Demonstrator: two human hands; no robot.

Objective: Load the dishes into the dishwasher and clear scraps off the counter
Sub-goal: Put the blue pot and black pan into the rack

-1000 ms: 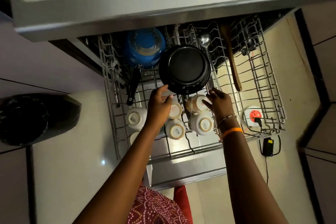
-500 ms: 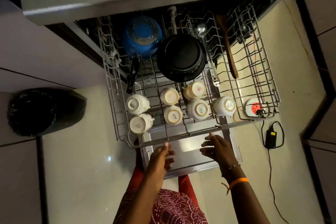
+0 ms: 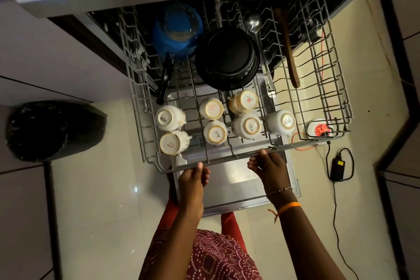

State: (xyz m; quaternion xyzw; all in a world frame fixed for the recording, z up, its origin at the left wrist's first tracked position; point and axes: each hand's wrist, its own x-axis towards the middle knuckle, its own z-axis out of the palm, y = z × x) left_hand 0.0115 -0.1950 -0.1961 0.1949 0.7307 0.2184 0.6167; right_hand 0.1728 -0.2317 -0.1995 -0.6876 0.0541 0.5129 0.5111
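We see the dishwasher rack, a grey wire basket, pulled out above the open dishwasher door. Our left hand grips the rack's front rail near the middle, thumb over the wire and fingers curled beneath. Our right hand sits just to the right of it at the same rail, fingers bent against the wire; we cannot tell whether they fully close round it.

Along the front edge of the rack seven white cups stand upside down or tilted, their bases showing printed marks and tan rings of stain; two sit at the front left corner, four in the middle, one further right. Behind them, near the middle of the rack, a stack of black plates leans on edge. At the back left a blue pot lies tipped, its black handle pointing toward the front. To the right of the plates a steel ladle and a wooden spatula lie lengthwise across the wires.

On the floor, a black bin bag sits to the left, and a black charger with its cord to the right.
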